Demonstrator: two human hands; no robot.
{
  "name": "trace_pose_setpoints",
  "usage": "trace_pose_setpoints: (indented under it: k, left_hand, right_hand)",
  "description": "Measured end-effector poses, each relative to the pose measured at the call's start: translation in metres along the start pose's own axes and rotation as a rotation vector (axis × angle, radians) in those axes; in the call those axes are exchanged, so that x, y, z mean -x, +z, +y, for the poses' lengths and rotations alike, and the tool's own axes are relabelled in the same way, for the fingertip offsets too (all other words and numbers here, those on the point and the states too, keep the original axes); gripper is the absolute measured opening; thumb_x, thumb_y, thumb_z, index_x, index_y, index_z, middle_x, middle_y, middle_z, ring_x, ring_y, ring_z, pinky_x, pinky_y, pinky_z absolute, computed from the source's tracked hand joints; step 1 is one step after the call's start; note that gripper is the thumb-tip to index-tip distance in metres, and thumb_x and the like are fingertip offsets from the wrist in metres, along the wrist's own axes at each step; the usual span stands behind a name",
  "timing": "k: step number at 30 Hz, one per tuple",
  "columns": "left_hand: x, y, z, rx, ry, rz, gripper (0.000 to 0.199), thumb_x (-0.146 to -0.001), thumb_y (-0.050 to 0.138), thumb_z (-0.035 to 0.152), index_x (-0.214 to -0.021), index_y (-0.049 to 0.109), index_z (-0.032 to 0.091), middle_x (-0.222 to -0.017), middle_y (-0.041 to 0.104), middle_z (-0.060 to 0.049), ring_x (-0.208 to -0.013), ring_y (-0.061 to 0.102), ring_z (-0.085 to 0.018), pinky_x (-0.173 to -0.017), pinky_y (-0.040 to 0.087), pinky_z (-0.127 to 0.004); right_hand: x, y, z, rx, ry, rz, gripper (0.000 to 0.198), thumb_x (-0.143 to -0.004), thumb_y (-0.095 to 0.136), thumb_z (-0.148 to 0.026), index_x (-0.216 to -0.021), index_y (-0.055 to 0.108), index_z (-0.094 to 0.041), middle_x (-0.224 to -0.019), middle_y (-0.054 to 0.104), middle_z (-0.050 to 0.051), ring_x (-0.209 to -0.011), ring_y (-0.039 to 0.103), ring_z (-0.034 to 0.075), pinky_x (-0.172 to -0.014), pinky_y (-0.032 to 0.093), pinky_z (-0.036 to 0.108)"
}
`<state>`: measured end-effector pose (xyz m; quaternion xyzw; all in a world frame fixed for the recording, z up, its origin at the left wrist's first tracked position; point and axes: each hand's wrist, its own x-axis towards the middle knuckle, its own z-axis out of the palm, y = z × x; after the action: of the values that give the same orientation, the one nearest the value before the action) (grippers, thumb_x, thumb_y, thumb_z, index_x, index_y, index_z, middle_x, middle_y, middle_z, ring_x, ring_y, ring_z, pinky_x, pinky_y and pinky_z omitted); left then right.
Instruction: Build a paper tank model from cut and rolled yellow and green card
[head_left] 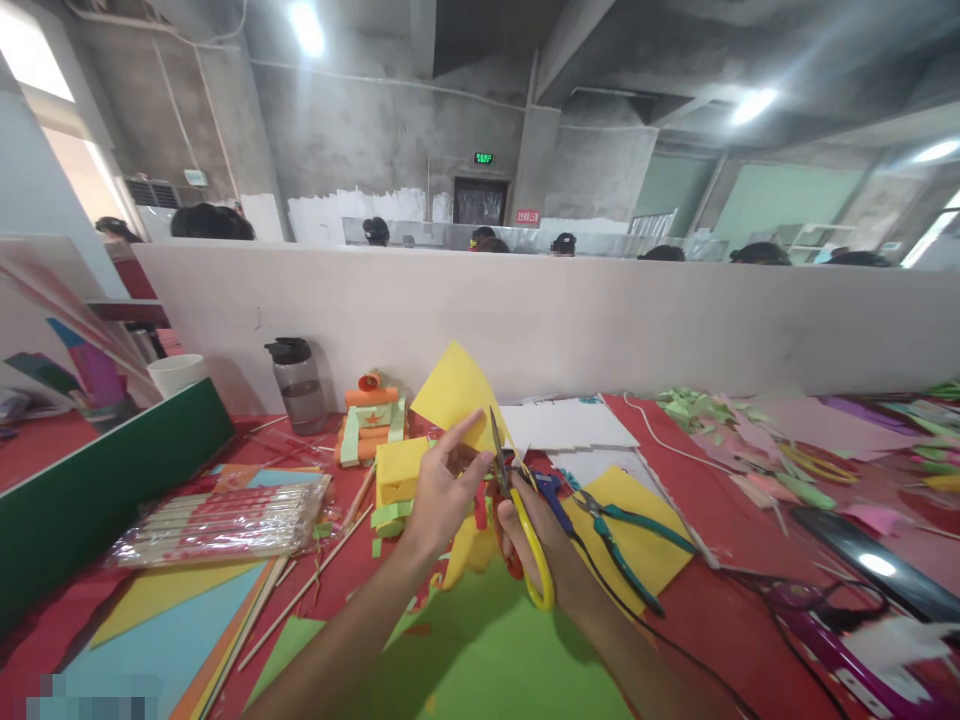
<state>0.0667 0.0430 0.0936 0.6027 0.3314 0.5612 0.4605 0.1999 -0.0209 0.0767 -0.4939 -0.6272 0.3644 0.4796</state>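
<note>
Green paper [487,655] lies nearest, and beyond it the left hand [448,490] pinches a yellow sheet [454,388] between thumb and fingers while the right hand [556,538], just right, grips scissors [538,565] at the sheet's right edge.

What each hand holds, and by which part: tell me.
Left hand: the yellow paper, near its lower edge. Right hand: the scissors, by the handles.

A white partition [525,315] blocks the way ahead. Pliers [595,507] obstruct the tabletop [750,537] at right, with room above.
</note>
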Motion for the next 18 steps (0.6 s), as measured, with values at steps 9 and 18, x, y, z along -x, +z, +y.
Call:
trace_pose_setpoints:
  k: [9, 18]
  left_hand:
    - [0.0008, -0.0014, 0.0019, 0.019, 0.01, -0.02, 0.054, -0.09, 0.062, 0.044, -0.138, 0.057, 0.019, -0.068, 0.05, 0.003, -0.064, 0.044, -0.012, -0.06, 0.037, -0.023]
    - [-0.0025, -0.0034, 0.0009, -0.051, 0.024, 0.029, 0.05, -0.088, 0.065, 0.047, -0.129, 0.064, 0.018, -0.062, 0.043, 0.005, -0.058, 0.036, -0.01, -0.053, 0.031, -0.022]
  right_hand:
    - [-0.0025, -0.0006, -0.0033, 0.027, -0.026, -0.003, 0.059, -0.091, 0.048, -0.066, -0.124, 0.054, -0.018, -0.056, 0.047, -0.004, -0.048, 0.045, 0.015, -0.047, 0.038, 0.026]
    - [-0.0022, -0.0028, -0.0032, 0.042, -0.059, -0.009, 0.058, -0.09, 0.051, -0.066, -0.126, 0.053, -0.02, -0.057, 0.048, -0.004, -0.05, 0.046, 0.015, -0.05, 0.04, 0.026]
